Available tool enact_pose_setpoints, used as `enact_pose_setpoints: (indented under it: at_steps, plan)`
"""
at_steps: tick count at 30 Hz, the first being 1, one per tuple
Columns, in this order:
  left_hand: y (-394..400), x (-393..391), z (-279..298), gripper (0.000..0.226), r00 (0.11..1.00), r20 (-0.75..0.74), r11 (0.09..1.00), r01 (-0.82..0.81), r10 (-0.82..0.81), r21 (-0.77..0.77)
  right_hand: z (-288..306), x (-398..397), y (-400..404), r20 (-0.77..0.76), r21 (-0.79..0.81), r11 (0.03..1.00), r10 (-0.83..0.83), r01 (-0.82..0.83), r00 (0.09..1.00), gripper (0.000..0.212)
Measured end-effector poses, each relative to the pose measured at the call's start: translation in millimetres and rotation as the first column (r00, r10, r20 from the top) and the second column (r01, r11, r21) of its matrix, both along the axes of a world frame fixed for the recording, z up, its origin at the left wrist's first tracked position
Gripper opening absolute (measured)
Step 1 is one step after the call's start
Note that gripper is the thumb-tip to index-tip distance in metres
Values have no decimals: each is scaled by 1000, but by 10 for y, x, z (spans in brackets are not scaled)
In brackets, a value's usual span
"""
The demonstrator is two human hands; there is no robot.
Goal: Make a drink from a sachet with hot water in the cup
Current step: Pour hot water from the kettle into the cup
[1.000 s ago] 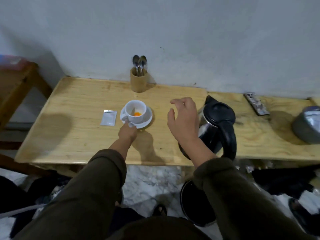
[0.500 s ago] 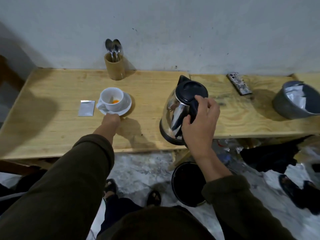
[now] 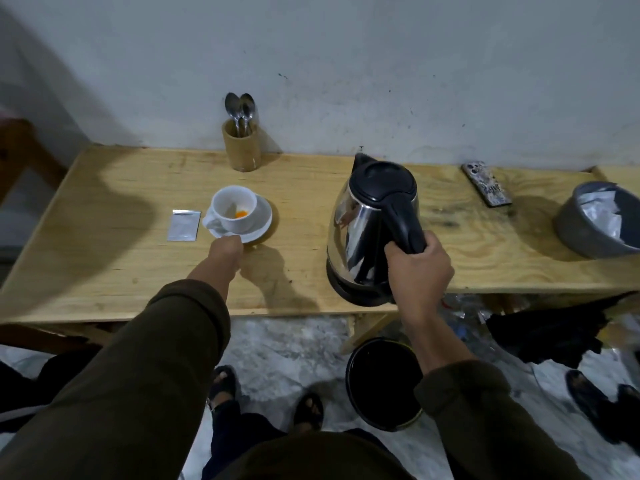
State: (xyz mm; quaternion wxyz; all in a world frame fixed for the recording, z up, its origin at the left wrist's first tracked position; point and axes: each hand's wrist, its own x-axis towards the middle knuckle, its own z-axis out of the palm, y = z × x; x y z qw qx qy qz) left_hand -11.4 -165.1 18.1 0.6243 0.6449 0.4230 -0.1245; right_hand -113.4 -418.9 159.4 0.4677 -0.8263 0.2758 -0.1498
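Note:
A white cup (image 3: 235,211) with orange powder in its bottom stands on a white saucer (image 3: 261,225) on the wooden table (image 3: 121,265). My left hand (image 3: 225,249) holds the near rim of the saucer. A silver sachet (image 3: 184,225) lies flat just left of the cup. To the right stands a steel kettle (image 3: 367,216) with a black lid and handle. My right hand (image 3: 417,268) is closed around the lower part of that handle.
A wooden holder with spoons (image 3: 241,147) stands at the wall behind the cup. A phone (image 3: 486,183) and a grey bowl of sachets (image 3: 602,220) lie at the right. A black bin (image 3: 382,382) sits on the floor below the table edge.
My right hand went from hovering open to gripping the kettle handle. The left hand stayed at the saucer. The camera view shifted.

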Motion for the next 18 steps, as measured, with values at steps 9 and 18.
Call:
enact_pose_setpoints:
  at_steps: [9,18]
  plan:
    - [244,30,71,52,991,49,969,-113,127,-222,724,616,304,50,-299,912,308,-280,950,15]
    - [517,99,89,57,981,37,937,-171,191,-305,910,1135,890,-153,-425,630,658,-650,737,42]
